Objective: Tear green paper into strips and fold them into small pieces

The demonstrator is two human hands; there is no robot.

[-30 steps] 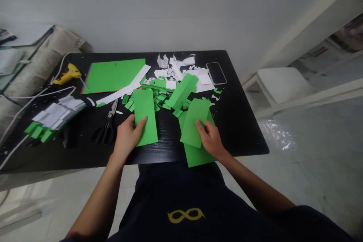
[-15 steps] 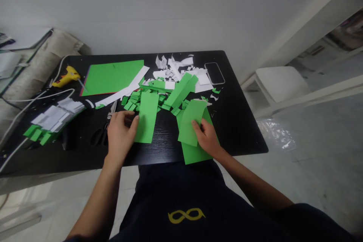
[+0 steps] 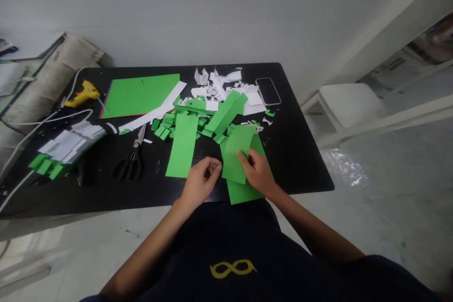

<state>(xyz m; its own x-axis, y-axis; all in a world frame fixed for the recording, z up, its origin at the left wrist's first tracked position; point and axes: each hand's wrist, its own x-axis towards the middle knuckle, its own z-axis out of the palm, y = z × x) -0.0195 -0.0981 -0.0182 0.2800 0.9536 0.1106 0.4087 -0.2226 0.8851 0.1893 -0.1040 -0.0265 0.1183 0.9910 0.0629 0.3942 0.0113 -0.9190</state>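
Observation:
My right hand [image 3: 260, 173] grips a green paper piece [image 3: 236, 155], its thumb on the front face and its fingers behind. Beneath that piece a larger green sheet [image 3: 244, 192] lies at the table's front edge. My left hand [image 3: 202, 180] is closed, fingers curled against the thumb, right beside the held piece's left edge; nothing shows in it. Left of it a green paper strip [image 3: 182, 146] lies flat on the table. Black-handled scissors [image 3: 132, 163] lie farther left, blades pointing away from me.
Green cut pieces [image 3: 164, 127] and white paper scraps [image 3: 219, 82] are heaped mid-table. Behind left are a stack of green sheets [image 3: 143, 94] and a yellow glue gun [image 3: 83, 95] with its cord. A white-and-green paper construction [image 3: 71, 144] sits left; a phone [image 3: 268, 91] lies back right.
My left hand has moved right, from beside the scissors and past the green strip, to the held paper's edge, its fingers now curled in. My right hand has stayed almost still.

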